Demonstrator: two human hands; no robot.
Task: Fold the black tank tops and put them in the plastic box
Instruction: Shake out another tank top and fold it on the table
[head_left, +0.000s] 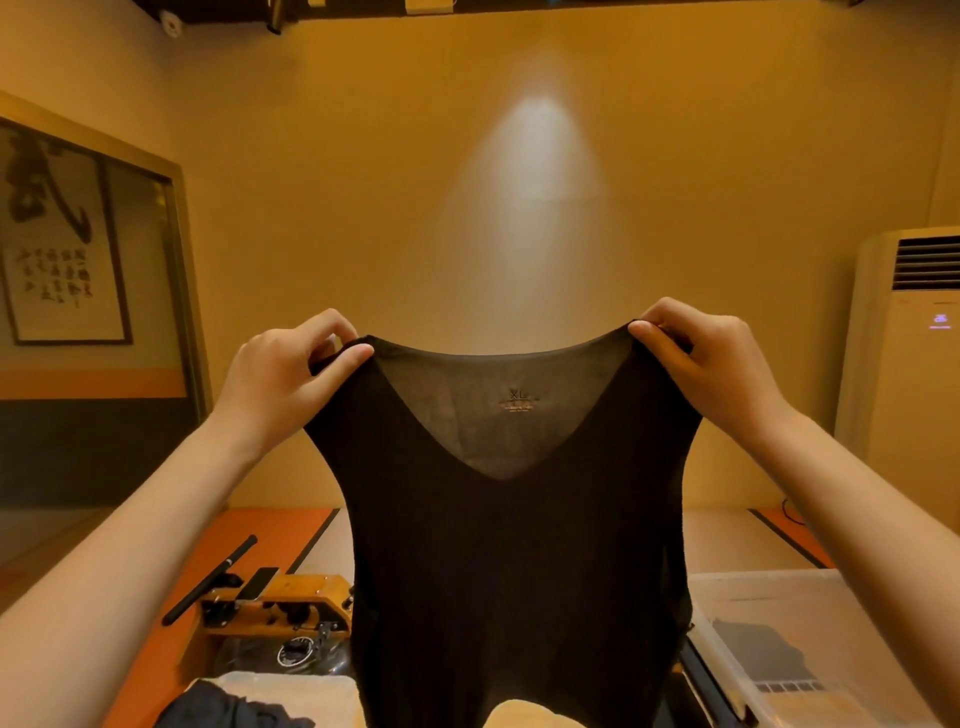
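A black tank top (514, 571) is being held up at the centre of the frame, each shoulder strap being pinched by the left hand (283, 382) and the right hand (714, 366). A plastic box (810, 649) is sitting at lower right, dark cloth being seen through it.

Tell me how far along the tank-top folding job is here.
Done: one dark folded piece seems to lie in the translucent plastic box. In hand: the left hand and right hand each pinch a shoulder strap of a sheer black V-neck tank top, held up unfolded. Left: folding and boxing it, then the crumpled dark garment at lower left.
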